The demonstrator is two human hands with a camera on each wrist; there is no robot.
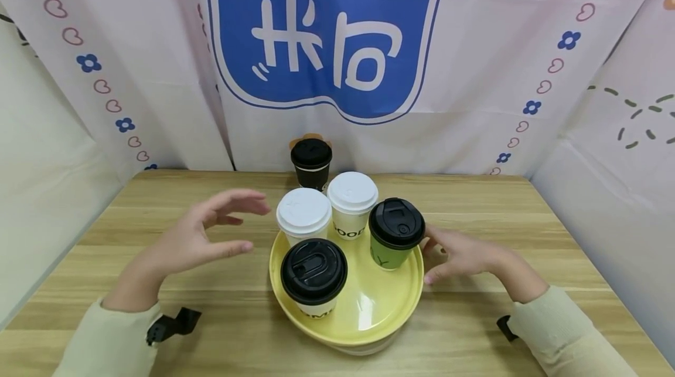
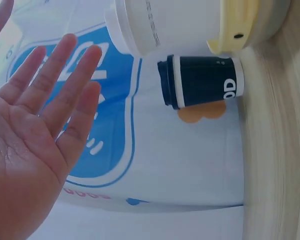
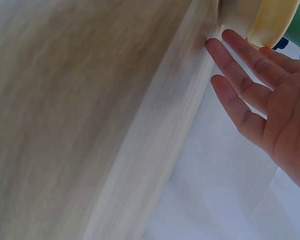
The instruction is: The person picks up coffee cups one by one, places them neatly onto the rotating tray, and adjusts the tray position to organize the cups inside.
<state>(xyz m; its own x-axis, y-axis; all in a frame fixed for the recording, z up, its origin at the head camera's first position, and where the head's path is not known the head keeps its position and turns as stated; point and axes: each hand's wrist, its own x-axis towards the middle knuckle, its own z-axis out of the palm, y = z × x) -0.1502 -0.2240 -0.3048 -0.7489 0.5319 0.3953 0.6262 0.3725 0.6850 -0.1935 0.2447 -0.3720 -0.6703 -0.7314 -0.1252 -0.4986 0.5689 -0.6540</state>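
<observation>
A round yellow tray (image 1: 382,306) sits on a paler round base (image 1: 369,346) and carries several lidded paper coffee cups. Two have white lids: a left cup (image 1: 303,213) and a printed cup (image 1: 352,201). A green cup (image 1: 391,251) and a front cup (image 1: 314,277) wear black lids. My left hand (image 1: 205,230) hovers left of the tray, fingers spread, holding nothing. At the tray's right rim is my right hand (image 1: 464,254), its fingers extended and partly hidden behind the rim and green cup. Whether it touches the rim I cannot tell.
A black cup (image 1: 311,166) stands on the wooden table (image 1: 232,318) behind the tray, near the back edge. Printed white cloth (image 1: 474,72) hangs behind the table and along both sides.
</observation>
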